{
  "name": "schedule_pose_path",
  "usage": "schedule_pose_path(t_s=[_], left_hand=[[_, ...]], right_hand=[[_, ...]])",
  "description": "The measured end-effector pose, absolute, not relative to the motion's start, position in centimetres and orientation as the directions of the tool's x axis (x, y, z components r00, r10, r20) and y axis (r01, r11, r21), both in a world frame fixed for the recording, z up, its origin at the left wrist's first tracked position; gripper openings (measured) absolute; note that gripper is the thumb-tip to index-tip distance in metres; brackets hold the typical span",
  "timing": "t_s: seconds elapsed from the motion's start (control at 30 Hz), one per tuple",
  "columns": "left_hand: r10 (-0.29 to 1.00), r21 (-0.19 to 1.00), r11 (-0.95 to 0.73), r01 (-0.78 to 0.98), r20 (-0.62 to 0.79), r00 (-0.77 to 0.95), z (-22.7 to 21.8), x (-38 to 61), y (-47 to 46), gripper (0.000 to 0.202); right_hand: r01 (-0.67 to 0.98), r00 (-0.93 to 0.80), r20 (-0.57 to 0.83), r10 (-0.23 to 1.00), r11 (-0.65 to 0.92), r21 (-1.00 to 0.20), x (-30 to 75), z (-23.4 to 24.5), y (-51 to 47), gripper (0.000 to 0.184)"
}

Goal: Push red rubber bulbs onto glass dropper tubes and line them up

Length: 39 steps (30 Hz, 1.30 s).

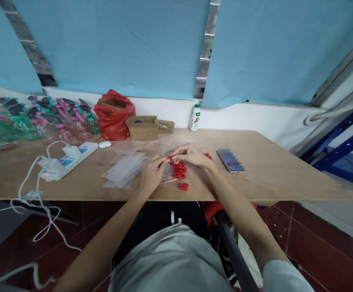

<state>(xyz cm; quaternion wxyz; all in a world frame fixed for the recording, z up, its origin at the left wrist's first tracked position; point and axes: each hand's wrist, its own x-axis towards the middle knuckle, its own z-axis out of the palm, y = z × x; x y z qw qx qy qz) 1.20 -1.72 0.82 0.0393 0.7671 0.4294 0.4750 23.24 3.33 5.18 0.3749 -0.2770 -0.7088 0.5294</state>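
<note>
Over the middle of the table, my left hand and my right hand meet with fingertips pinched together. Between them is a dropper with a red bulb, its bulb end partly covered by my fingers. Below the hands lies a row of more droppers, with thin clear stems pointing left and red bulbs to the right. One dropper sits slightly apart, nearest the front edge. To the left of my left hand, a stack of clear plastic bags lies flat.
A phone lies right of my right hand. Behind stand a red plastic bag, a cardboard box and a white bottle. Leftward are a power strip with trailing cables and several spray bottles. The table ends at the wall.
</note>
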Motion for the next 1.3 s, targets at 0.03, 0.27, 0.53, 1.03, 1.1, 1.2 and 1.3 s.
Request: schedule_pose_path(t_s=[0.03, 0.27, 0.53, 1.03, 1.1, 1.2, 1.3], left_hand=[[0.695, 0.473, -0.629, 0.617, 0.698, 0.173, 0.8, 1.2, -1.7, 0.028], [0.711, 0.508, -0.582, 0.635, 0.697, 0.094, 1.2, 1.6, -2.1, 0.029], [0.779, 0.569, -0.520, 0.637, 0.622, 0.080, 1.0, 1.7, -1.9, 0.030], [0.760, 0.591, -0.445, 0.673, 0.647, -0.066, 0.6, 1.3, -1.4, 0.021], [0.770, 0.598, -0.434, 0.674, 0.635, -0.067, 0.7, 1.3, -1.4, 0.021], [0.780, 0.607, -0.425, 0.672, 0.622, -0.068, 0.7, 1.4, -1.5, 0.020], [0.777, 0.606, -0.433, 0.667, 0.627, -0.065, 0.7, 1.4, -1.6, 0.020]], right_hand=[[-0.001, -0.563, 0.249, 0.788, 0.301, -0.954, 23.3, 5.1, 3.4, 0.035], [0.059, -0.503, 0.349, 0.791, 0.435, -0.899, 23.1, 5.0, 3.7, 0.035], [0.130, -0.474, 0.391, 0.789, 0.501, -0.855, 22.7, 4.6, 4.0, 0.035], [0.380, -0.281, 0.423, 0.861, 0.505, -0.775, 25.4, 3.3, 7.4, 0.027], [0.404, -0.286, 0.394, 0.873, 0.483, -0.777, 25.3, 3.1, 7.4, 0.025], [0.462, -0.317, 0.319, 0.893, 0.439, -0.771, 25.3, 2.7, 7.4, 0.019], [0.528, -0.357, 0.263, 0.896, 0.426, -0.735, 25.2, 2.2, 7.3, 0.012]])
